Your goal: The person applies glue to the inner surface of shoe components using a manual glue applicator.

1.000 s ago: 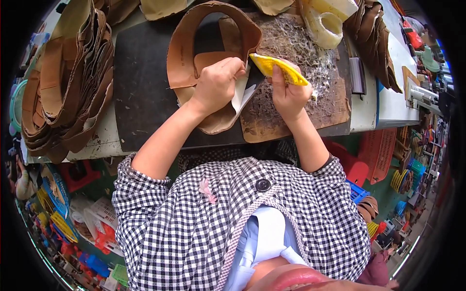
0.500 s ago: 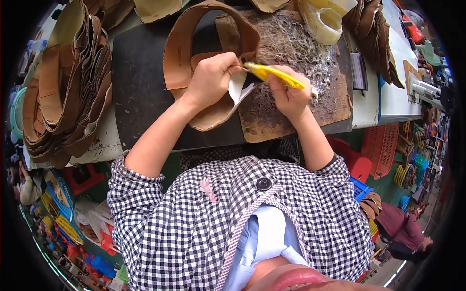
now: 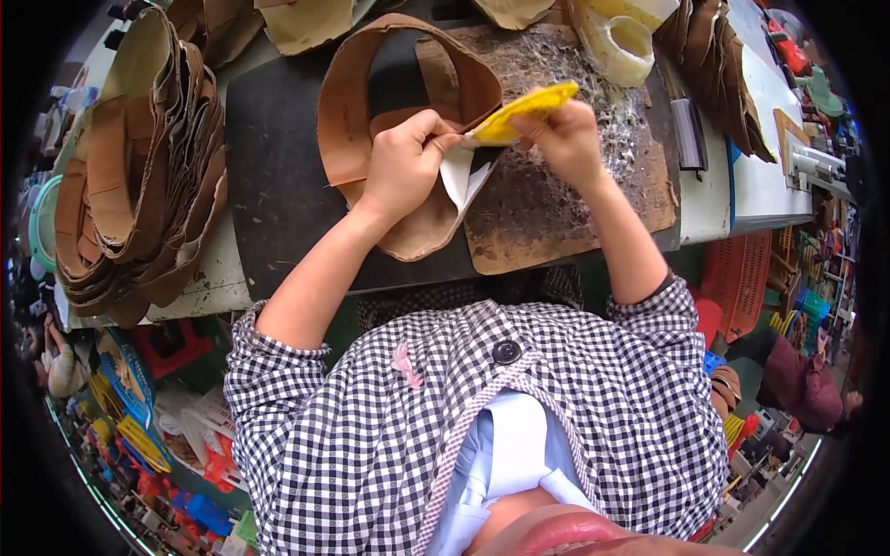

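Observation:
A large looped brown band (image 3: pixel 345 120), leather-like with a pale inner side, stands on the black mat. My left hand (image 3: pixel 408 162) is closed on its overlapping edge, pinching between thumb and fingers. Below that pinch a white flap (image 3: pixel 456 176) folds out. A tool with a flat yellow handle (image 3: pixel 524 111) is in my right hand (image 3: pixel 567 139). Its pale narrow end meets the band's edge beside my left fingertips. Motion blurs the tool, so its exact kind does not show.
Stacked brown bands (image 3: pixel 120 185) rest at the left. Behind my right hand lies a worn board (image 3: pixel 538 236) smeared with whitish residue. A crusted cream-coloured container (image 3: pixel 621 56) stands at the back right, near more brown pieces (image 3: pixel 709 69) and a dark-edged pad (image 3: pixel 686 134).
My right hand has risen slightly, and the yellow handle now slants upward to the right instead of downward. My left hand keeps its pinch on the band.

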`<act>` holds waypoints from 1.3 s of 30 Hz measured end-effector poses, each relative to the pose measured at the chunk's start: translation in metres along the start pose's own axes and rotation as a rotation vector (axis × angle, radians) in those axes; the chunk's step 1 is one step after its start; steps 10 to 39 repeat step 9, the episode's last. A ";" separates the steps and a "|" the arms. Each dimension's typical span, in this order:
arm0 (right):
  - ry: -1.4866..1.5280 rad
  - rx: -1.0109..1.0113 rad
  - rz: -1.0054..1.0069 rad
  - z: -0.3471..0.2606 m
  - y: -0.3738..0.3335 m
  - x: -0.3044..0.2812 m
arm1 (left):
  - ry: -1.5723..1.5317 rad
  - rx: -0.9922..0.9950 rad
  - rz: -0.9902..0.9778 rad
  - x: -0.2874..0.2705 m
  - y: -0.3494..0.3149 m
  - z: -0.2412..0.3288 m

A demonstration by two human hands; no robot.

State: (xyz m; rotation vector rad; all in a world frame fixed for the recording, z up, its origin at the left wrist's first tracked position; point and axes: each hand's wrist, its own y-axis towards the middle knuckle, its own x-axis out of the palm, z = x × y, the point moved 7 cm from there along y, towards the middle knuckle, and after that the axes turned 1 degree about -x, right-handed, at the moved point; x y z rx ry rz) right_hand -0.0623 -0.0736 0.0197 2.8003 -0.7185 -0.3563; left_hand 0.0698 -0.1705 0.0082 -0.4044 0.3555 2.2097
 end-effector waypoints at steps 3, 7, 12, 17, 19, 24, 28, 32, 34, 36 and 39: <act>0.206 0.124 0.019 0.006 0.006 -0.009 | -0.185 -0.154 -0.008 0.001 -0.002 -0.011; 0.094 -0.022 -0.089 -0.005 -0.002 0.008 | -0.550 -0.400 -0.031 0.009 -0.009 -0.036; -0.050 -0.086 -0.100 -0.010 0.000 0.014 | -0.722 -0.486 -0.043 0.013 -0.011 -0.040; -0.050 -0.086 -0.100 -0.010 0.000 0.014 | -0.722 -0.486 -0.043 0.013 -0.011 -0.040; -0.050 -0.086 -0.100 -0.010 0.000 0.014 | -0.722 -0.486 -0.043 0.013 -0.011 -0.040; -0.050 -0.086 -0.100 -0.010 0.000 0.014 | -0.722 -0.486 -0.043 0.013 -0.011 -0.040; -0.050 -0.086 -0.100 -0.010 0.000 0.014 | -0.722 -0.486 -0.043 0.013 -0.011 -0.040; -0.050 -0.086 -0.100 -0.010 0.000 0.014 | -0.722 -0.486 -0.043 0.013 -0.011 -0.040; -0.050 -0.086 -0.100 -0.010 0.000 0.014 | -0.722 -0.486 -0.043 0.013 -0.011 -0.040; -0.050 -0.086 -0.100 -0.010 0.000 0.014 | -0.722 -0.486 -0.043 0.013 -0.011 -0.040; -0.050 -0.086 -0.100 -0.010 0.000 0.014 | -0.722 -0.486 -0.043 0.013 -0.011 -0.040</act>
